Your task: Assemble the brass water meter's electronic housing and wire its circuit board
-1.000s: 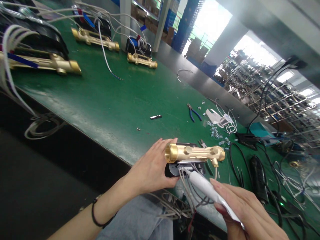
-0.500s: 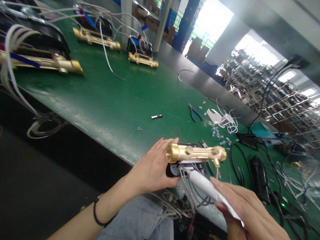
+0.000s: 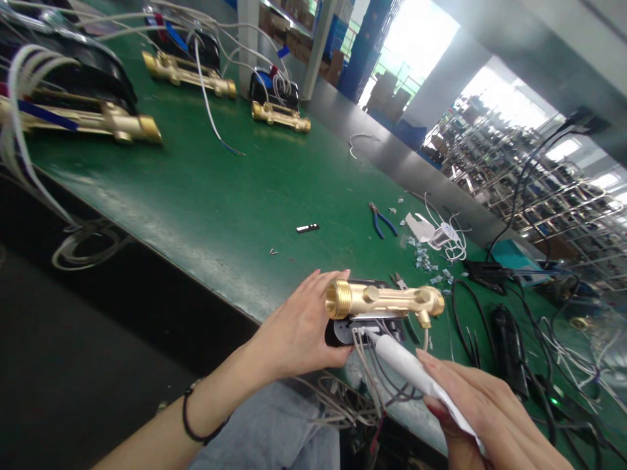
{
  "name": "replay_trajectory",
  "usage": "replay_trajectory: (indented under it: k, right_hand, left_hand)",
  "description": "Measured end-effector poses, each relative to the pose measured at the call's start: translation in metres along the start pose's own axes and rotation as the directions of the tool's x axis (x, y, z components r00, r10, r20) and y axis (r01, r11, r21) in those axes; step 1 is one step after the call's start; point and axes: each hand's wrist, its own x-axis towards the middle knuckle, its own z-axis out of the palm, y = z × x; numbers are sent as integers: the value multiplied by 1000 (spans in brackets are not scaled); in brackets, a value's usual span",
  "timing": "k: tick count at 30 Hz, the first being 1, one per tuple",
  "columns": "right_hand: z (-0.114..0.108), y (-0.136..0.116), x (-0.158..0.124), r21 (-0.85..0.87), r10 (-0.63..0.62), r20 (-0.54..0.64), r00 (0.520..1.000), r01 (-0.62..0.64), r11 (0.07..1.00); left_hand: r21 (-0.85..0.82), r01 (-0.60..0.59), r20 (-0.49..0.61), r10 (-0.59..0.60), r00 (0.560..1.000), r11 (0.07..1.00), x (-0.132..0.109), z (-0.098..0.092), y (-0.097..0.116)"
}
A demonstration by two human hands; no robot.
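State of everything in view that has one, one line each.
Left hand: closed on black housing
Right hand: closed on white tube
White tube: tilted, tip at the housing, contact unclear
Brass pipe: held up, threaded left end uncapped
Black housing: held, wires hanging out
Blue-handled pliers: lying on bench, handles spread
Black strip: lying flat
Green light: lit

Bright windows (image 3: 421, 36) glare beyond a green workbench (image 3: 196, 176) and dark floor (image 3: 73, 339)
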Motion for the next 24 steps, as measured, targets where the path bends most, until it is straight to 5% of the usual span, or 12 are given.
replay_trajectory:
  k: [24]
  right_hand:
    - [5,4,-3,-8,-42,39,998,42,999]
  left_hand:
    - [-17,10,-6,-10,1000,1000,-1,2,-1]
